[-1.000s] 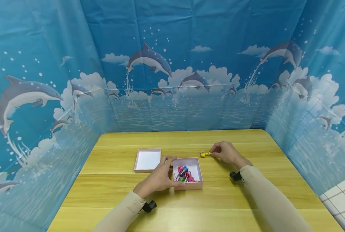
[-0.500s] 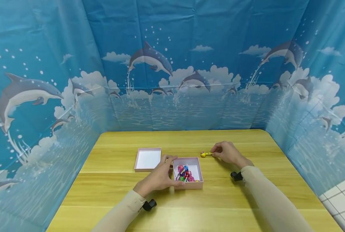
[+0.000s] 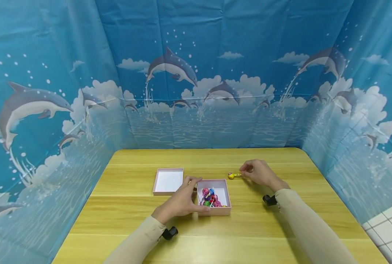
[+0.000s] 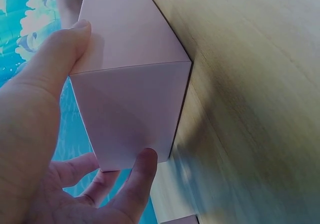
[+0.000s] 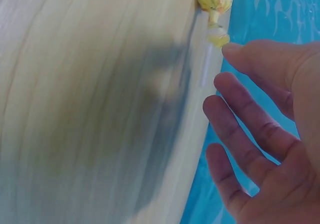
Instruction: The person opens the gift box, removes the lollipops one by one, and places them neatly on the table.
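hands (image 3: 258,173): 2
pink box (image 3: 214,211): 1
shallow pink tray (image 3: 168,181): 1
yellow candy (image 3: 231,176), outside box: 1
candies (image 3: 211,198) in box: several, overlapping, can't count
black wrist devices (image 3: 170,233): 2
sleeves (image 3: 309,222): 2
table (image 3: 242,238): 1

Yellowish wood-grain table (image 3: 265,227) here — pink box (image 3: 220,211) on it, lid (image 3: 168,181) at its ten o'clock, yellow lollipop (image 3: 231,176) around one.

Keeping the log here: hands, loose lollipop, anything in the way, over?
Left hand holding box. Right hand open at lollipop. Lollipop outside box. Nothing seen between hand and lollipop.
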{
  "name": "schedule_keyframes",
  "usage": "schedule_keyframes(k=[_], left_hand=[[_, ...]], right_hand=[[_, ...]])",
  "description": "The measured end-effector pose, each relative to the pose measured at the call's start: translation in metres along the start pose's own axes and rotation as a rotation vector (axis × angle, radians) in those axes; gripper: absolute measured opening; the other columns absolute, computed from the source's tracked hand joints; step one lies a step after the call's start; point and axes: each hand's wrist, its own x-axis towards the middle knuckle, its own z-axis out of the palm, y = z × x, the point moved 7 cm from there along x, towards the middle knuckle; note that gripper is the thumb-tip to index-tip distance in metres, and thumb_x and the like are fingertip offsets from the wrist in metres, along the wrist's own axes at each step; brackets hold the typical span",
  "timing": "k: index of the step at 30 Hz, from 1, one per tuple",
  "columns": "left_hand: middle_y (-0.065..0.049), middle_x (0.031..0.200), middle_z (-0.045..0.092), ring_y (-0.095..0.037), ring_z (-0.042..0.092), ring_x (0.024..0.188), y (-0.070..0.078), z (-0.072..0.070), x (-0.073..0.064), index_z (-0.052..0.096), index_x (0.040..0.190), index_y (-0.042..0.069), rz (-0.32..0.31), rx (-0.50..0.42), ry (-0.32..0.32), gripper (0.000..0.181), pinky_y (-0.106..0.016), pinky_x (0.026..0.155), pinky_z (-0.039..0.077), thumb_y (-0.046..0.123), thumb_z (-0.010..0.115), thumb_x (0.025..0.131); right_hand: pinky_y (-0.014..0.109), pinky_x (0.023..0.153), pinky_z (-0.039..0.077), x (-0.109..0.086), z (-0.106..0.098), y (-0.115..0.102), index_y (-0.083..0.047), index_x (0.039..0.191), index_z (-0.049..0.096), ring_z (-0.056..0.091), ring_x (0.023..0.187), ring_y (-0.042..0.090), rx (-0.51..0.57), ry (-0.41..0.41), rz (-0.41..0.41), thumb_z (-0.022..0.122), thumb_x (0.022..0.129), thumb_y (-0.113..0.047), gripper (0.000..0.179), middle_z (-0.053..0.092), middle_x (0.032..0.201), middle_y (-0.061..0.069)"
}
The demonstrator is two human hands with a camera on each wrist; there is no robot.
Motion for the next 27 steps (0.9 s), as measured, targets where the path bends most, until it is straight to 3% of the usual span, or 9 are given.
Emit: schedule_keyframes(k=[5, 12, 27], left_hand=[[-0.015, 0.176, 0.04, -0.033, 0.064, 0.148, 0.0, 0.001, 0.0, 0.034, 0.184, 0.016, 0.006, 0.025, -0.002, 0.118, -0.057, 0.125, 0.056, 0.059, 0.097, 0.094], [-0.013, 0.174, 0.041, -0.03, 0.064, 0.148, -0.002, 0.003, 0.001, 0.034, 0.184, 0.015, 0.013, 0.016, 0.011, 0.119, -0.054, 0.124, 0.058, 0.06, 0.097, 0.093], [-0.014, 0.175, 0.04, -0.031, 0.062, 0.149, -0.006, 0.0, 0.001, 0.035, 0.184, 0.017, -0.008, -0.021, 0.024, 0.12, -0.057, 0.127, 0.055, 0.059, 0.099, 0.092]], right_hand=[[0.062, 0.106, 0.064, -0.001, -0.002, -0.008, -0.009, 0.121, 0.089, 0.079, 0.119, 0.036, -0.028, 0.01, -0.007, 0.08, 0.111, -0.012, 0.014, 0.086, 0.126, 0.012], [0.065, 0.109, 0.062, 0.002, -0.004, -0.029, -0.01, 0.123, 0.089, 0.078, 0.122, 0.039, -0.06, 0.014, -0.051, 0.08, 0.11, -0.01, 0.016, 0.086, 0.128, 0.012], [0.06, 0.105, 0.065, 0.009, -0.001, -0.079, -0.014, 0.122, 0.089, 0.08, 0.117, 0.032, -0.067, -0.023, -0.16, 0.086, 0.107, -0.014, 0.015, 0.087, 0.122, 0.006]])
